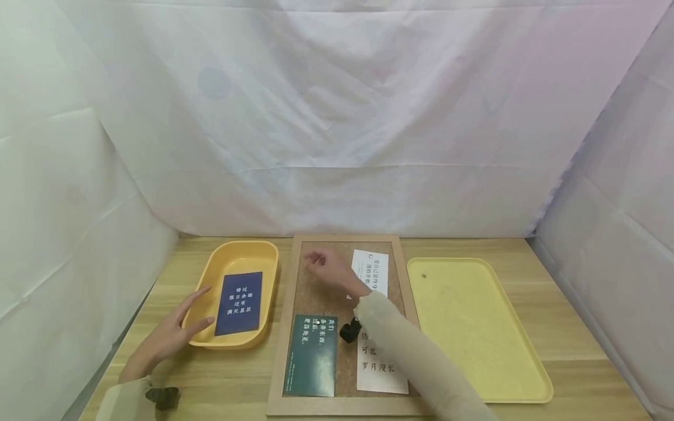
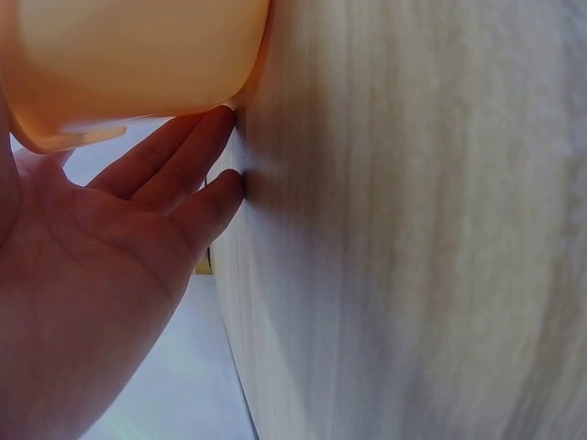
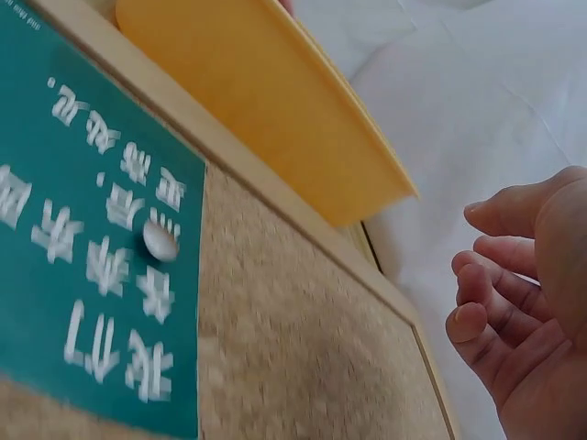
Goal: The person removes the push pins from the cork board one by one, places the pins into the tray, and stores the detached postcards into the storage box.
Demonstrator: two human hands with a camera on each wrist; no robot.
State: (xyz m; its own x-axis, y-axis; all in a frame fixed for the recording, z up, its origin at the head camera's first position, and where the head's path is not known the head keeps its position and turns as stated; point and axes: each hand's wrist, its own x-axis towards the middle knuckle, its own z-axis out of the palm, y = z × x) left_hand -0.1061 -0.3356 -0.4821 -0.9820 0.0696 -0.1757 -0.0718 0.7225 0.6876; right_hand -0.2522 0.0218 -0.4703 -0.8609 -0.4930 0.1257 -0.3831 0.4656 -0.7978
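Observation:
My left hand (image 1: pixel 169 334) is at the left rim of a yellow plastic basin (image 1: pixel 206 335), its thumb and index finger reaching over the edge. In the left wrist view, straight fingers (image 2: pixel 174 179) lie beside the basin's outer wall, fingertips close to the table. Inside the basin is a dark blue card (image 1: pixel 239 326) with white writing. Over the upper part of a framed corkboard (image 1: pixel 310 298) hovers my right hand (image 1: pixel 332 270). Its fingers are loosely bent, the thumb stands apart, and nothing shows between them. A green card (image 1: pixel 310 368) with a white pushpin (image 3: pixel 160 240) lies on the board.
Two white cards, the upper card (image 1: pixel 363 266) pinned at its top and the lower card (image 1: pixel 381 383), lie on the board's right half, partly hidden by my right forearm. Right of the board, a pale yellow tray (image 1: pixel 474 327) bears one small pin (image 1: pixel 423 276). White cloth (image 1: pixel 342 117) surrounds the table.

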